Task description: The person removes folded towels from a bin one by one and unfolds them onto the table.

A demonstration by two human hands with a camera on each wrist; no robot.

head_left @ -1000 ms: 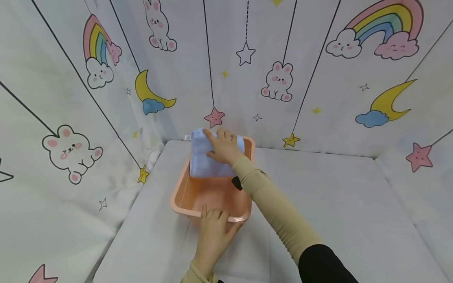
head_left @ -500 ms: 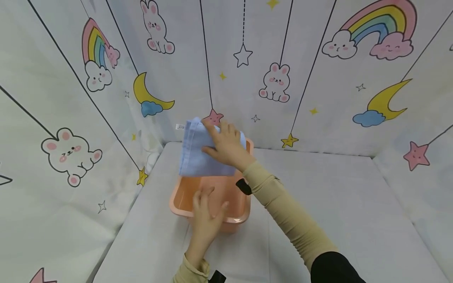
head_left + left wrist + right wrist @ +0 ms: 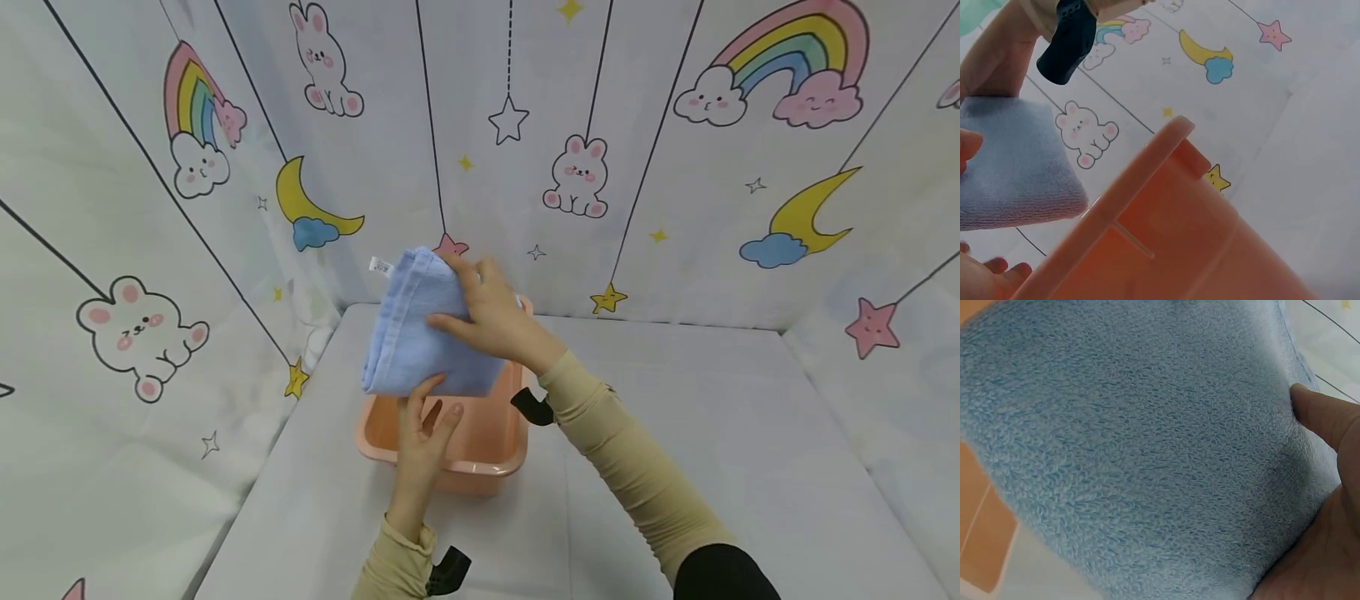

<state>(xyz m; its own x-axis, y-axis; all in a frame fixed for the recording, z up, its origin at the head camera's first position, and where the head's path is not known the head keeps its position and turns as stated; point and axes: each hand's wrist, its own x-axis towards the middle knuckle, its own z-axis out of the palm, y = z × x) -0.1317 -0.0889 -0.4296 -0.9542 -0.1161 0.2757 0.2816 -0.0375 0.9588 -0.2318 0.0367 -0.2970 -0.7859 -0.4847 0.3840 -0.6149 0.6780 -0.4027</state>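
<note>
My right hand holds a folded light-blue terry towel above the far part of a peach-pink plastic basin. The thumb lies on the towel's near face, and a small white tag sticks out at its upper left corner. My left hand is raised over the basin's near side, fingers spread and fingertips right at the towel's lower edge. In the right wrist view the looped towel cloth fills most of the picture. The left wrist view has the towel beside the basin's rim.
The basin stands on a white-covered table. Behind and to the left hangs a white cloth backdrop printed with rabbits, moons, stars and rainbows. Dark wrist cameras are strapped to both forearms.
My right hand has lifted the towel out of the basin, bringing it nearer and to the left. My left hand has let go of the basin's near rim and risen to the towel's lower edge.
</note>
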